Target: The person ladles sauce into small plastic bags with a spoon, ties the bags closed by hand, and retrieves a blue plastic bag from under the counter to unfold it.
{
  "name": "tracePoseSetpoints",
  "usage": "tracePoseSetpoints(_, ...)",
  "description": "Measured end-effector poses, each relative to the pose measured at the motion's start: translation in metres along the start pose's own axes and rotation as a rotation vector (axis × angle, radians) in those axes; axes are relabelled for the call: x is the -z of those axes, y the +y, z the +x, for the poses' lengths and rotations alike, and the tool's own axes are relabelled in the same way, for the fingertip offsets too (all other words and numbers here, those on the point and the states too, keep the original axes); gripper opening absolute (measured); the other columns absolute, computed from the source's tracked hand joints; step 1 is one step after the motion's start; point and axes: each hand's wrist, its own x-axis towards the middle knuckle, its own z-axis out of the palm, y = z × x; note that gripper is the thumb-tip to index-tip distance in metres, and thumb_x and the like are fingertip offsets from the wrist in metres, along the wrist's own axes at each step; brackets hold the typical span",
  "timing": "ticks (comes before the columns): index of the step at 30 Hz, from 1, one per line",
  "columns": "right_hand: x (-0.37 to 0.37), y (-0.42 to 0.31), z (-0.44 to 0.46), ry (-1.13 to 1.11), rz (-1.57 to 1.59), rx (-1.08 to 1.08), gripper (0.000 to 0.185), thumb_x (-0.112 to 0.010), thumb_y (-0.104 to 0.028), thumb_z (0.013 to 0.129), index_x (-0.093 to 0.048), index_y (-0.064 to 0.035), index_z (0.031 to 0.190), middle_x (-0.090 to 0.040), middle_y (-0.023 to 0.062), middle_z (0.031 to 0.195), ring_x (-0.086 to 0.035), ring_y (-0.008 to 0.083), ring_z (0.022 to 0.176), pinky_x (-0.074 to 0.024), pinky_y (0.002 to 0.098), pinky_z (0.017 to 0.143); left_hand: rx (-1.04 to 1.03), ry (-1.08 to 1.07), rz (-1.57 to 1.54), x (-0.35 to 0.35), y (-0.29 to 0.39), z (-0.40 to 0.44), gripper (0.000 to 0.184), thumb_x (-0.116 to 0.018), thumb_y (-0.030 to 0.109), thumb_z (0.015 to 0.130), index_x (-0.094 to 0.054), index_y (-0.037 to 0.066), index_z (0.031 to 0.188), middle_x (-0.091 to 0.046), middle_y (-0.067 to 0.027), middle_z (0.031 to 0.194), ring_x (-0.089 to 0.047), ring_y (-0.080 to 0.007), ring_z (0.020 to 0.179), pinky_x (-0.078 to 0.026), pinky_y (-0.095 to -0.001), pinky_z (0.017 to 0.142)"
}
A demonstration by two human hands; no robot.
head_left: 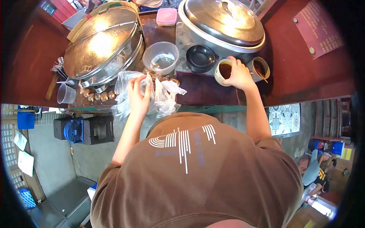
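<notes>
My left hand point(139, 95) is closed on a clear plastic bag point(123, 89) at the counter's front edge. More crumpled bags point(166, 99) lie just to its right. My right hand point(240, 75) grips the rim of a pale cup point(219, 79) with dark liquid inside, thumb on the near side and fingers over the far side. A second cup point(261, 69) of dark sauce, with a stick or spoon handle leaning out, stands right beside that hand. Between my hands sit stacked black bowls point(200, 57) and a clear plastic tub point(161, 57).
A large round steel-lidded pan point(104, 41) fills the left of the counter. At the back right stands a big lidded pot point(224, 22). A pink container point(166, 17), a clear plastic cup point(66, 94) and several small wrapped items point(100, 96) are also on the counter. Red side panels flank it.
</notes>
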Motion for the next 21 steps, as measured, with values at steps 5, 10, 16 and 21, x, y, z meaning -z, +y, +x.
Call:
tracePoseSetpoints(5, -0.005, 0.025, 0.018, 0.025, -0.084, -0.061, 0.092, -0.079, -0.039, 0.053, -0.040, -0.0059, 0.129, -0.054, 0.0222, 0.112, -0.056, 0.0380, 0.103, -0.0448, 0.0460, 0.090, 0.022, 0.016, -0.039, -0.006, 0.001, 0.005, 0.034, -0.062, 0.020, 0.084, -0.056, 0.007, 0.115, -0.050, -0.0173, 0.115, -0.045, -0.0341, 0.111, -0.035, -0.0432, 0.097)
tracePoseSetpoints(10, -0.008, 0.032, 0.026, 0.034, -0.104, -0.104, 0.089, -0.079, -0.043, 0.054, -0.043, -0.0004, 0.123, -0.056, 0.0230, 0.112, -0.057, 0.0375, 0.104, -0.0449, 0.0458, 0.089, 0.056, -0.015, -0.020, -0.011, 0.010, 0.018, 0.043, -0.066, 0.016, 0.080, -0.051, 0.006, 0.119, -0.050, -0.0186, 0.116, -0.046, -0.0349, 0.113, -0.036, -0.0434, 0.097)
tracePoseSetpoints(16, -0.011, 0.027, 0.017, 0.178, -0.058, -0.059, 0.083, -0.081, -0.041, 0.058, -0.045, 0.0004, 0.120, -0.057, 0.0228, 0.108, -0.055, 0.0375, 0.104, -0.0388, 0.0455, 0.095, 0.041, -0.002, -0.010, -0.026, 0.007, 0.030, 0.044, -0.069, 0.014, 0.078, -0.052, 0.007, 0.117, -0.049, -0.0184, 0.119, -0.045, -0.0354, 0.114, -0.037, -0.0436, 0.098)
tracePoseSetpoints(21, 0.006, -0.011, -0.023, 0.344, 0.204, 0.133, 0.052, -0.075, -0.028, 0.073, -0.052, -0.0007, 0.111, -0.055, 0.0181, 0.109, -0.053, 0.0353, 0.104, -0.0412, 0.0433, 0.091, 0.020, 0.231, 0.019, -0.004, 0.011, 0.017, 0.031, -0.062, 0.014, 0.082, -0.055, 0.007, 0.111, -0.049, -0.0157, 0.115, -0.046, -0.0321, 0.110, -0.036, -0.0420, 0.096)
